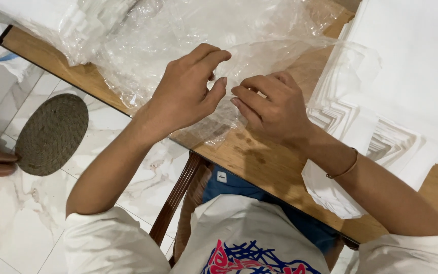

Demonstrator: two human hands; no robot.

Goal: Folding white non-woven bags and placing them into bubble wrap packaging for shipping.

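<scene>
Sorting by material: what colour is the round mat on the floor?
The round mat is woven grey-brown, seen in the head view.

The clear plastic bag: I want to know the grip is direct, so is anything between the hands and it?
Nothing visible. The left hand and right hand both pinch the clear plastic bag directly at its near edge on the wooden table.

The person wore a white short-sleeved shirt (249, 238) with a pink and blue print on the chest, blue shorts (239, 187) (small white tag), and a thin bracelet (344, 170) on the right wrist.
</scene>
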